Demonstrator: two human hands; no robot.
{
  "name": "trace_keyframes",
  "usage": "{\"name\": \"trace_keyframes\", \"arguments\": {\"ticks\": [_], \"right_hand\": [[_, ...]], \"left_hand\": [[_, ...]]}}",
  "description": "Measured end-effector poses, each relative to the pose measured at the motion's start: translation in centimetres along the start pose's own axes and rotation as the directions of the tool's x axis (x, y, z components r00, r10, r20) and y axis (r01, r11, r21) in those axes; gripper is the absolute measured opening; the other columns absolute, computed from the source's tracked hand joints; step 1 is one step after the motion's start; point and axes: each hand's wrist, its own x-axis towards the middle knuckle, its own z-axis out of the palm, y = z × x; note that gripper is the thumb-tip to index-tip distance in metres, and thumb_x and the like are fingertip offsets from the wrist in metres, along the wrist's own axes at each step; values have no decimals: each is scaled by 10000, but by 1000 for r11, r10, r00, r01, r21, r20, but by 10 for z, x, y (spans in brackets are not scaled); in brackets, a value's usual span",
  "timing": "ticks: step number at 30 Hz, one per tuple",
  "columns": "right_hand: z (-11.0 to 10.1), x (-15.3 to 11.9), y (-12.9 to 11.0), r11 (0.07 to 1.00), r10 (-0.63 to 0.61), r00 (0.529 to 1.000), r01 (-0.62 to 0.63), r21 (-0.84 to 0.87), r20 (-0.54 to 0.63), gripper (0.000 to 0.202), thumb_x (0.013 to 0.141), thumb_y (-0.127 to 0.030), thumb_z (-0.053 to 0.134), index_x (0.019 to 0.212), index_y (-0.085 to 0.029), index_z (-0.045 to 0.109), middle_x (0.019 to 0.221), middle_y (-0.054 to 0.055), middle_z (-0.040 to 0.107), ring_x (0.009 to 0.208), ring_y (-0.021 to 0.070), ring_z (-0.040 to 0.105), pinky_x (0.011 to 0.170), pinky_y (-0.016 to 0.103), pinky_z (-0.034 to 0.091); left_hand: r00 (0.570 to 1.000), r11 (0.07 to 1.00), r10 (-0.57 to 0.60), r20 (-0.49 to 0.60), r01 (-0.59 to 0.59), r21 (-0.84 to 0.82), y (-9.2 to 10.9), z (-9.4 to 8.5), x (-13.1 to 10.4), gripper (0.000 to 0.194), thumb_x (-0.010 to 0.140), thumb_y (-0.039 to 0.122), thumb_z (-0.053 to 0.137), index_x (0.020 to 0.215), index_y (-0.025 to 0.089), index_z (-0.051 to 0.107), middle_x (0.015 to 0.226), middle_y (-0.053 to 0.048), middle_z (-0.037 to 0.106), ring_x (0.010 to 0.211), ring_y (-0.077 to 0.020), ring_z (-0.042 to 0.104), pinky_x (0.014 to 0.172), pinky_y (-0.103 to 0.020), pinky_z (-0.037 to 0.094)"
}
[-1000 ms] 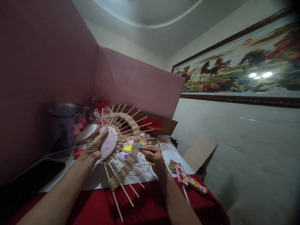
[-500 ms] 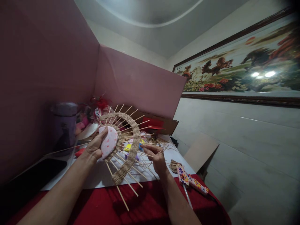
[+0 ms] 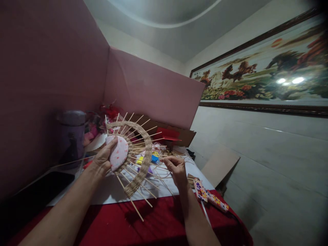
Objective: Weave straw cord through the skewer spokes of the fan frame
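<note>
My left hand [image 3: 104, 159] grips a half-round woven fan by its pale pink padded centre [image 3: 119, 153] with red spots, thumb on the front. Thin wooden sticks fan out from this centre, and a woven twine band [image 3: 148, 150] crosses them in an arc, with gaps between it and the inner weave. To the right of the band is my right hand [image 3: 175, 167], thumb and fingertips pinched together by the stick tips. Whatever lies in that pinch is too small to make out.
A flower-patterned glue gun [image 3: 210, 198] lies at the table's right, near folded cardboard [image 3: 192, 179]. Blue [image 3: 155, 159] and yellow packets and loose twine lie behind the fan. A purple lidded container [image 3: 73, 140] and a dark flat object [image 3: 51, 186] are at the left.
My right hand has moved a little right, away from the woven band, still pinched. The fan has shifted and tilted slightly in my left hand, which keeps its hold.
</note>
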Motion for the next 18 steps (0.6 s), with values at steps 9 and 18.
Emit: {"name": "trace_keyframes", "arguments": {"ticks": [9, 18], "right_hand": [[14, -15, -7, 730, -360, 916, 395, -557, 178, 123, 814, -219, 569, 733, -184, 654, 644, 21, 564, 562, 113, 465, 556, 241, 350], [15, -17, -10, 729, -361, 909, 413, -546, 207, 108, 820, -194, 535, 813, -185, 642, 667, 21, 560, 573, 119, 462, 570, 254, 351]], "left_hand": [[995, 995, 93, 22, -93, 21, -6, -1, 4, 84, 807, 176, 560, 772, 117, 608, 555, -49, 664, 423, -168, 624, 445, -275, 542], [997, 995, 66, -32, -68, -67, -5, 0, 3, 130, 810, 203, 573, 881, 108, 626, 558, -41, 667, 446, -154, 635, 522, -265, 561]]}}
